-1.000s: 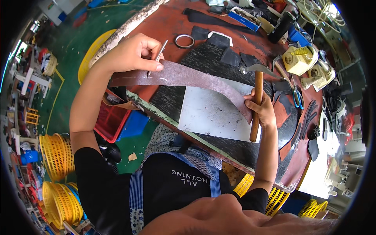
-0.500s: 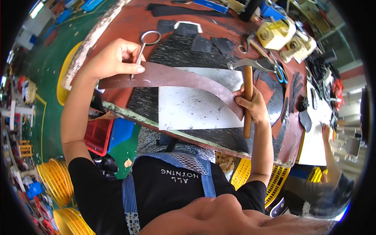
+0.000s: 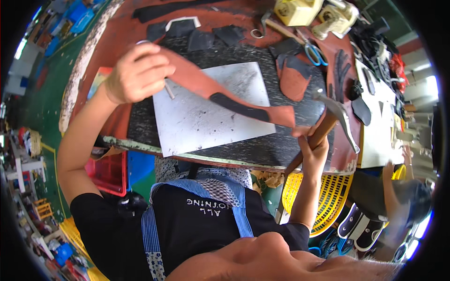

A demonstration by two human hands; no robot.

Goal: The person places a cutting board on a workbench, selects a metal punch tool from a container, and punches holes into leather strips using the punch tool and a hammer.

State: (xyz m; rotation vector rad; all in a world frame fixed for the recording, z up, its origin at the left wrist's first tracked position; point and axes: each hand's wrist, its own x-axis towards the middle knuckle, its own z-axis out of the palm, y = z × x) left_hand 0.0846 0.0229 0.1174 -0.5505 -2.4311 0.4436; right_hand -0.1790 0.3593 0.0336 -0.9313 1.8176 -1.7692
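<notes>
A long curved leather strip [image 3: 197,84] stretches between my hands, its reddish side up and a black patch [image 3: 239,107] along its middle. My left hand [image 3: 139,75] is closed on the strip's left end and on a thin metal tool [image 3: 169,90], whose rod sticks out below the fingers; its ring end is mostly hidden. My right hand [image 3: 313,149] grips the wooden handle of a hammer [image 3: 326,124], the metal head pointing up and right. Its fingertips touch or nearly touch the strip's right end. Beneath the strip lies a white sheet [image 3: 201,131] on the dark worktop.
Black leather pieces [image 3: 200,41] lie along the back. Blue-handled scissors [image 3: 315,54], reddish cut pieces [image 3: 294,82] and a pale yellow container [image 3: 297,10] stand or lie at right. Yellow baskets [image 3: 330,201] and a red crate [image 3: 110,173] are below the table. Another person works at far right.
The strip has turned over from its brown grained face to the reddish face with the black patch. The hammer has tilted, its head swinging right. My view has shifted.
</notes>
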